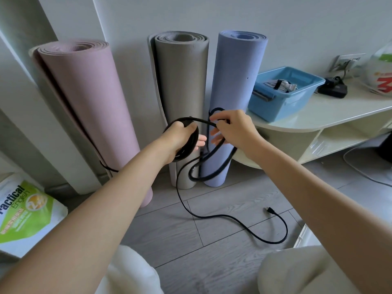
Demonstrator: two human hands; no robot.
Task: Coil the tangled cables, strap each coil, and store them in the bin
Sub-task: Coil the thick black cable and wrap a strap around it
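Note:
A black cable (222,217) is partly wound into a coil (188,145), and my left hand (180,136) is closed around that coil in front of the grey mat. My right hand (231,128) pinches a loop of the same cable just to the right, fingers curled on it. The loose part hangs down, runs across the wood floor and ends in a plug (269,210). A blue bin (284,92) sits on the low cream shelf to the right, with a strapped light-coloured coil (277,84) inside.
Three rolled mats stand against the wall: pink (89,107), grey (182,77), lilac (235,71). A black adapter (334,90) and a printed bag (381,75) lie on the shelf (318,115). A green-white bag (25,211) lies bottom left. A white cord (360,168) crosses the floor at right.

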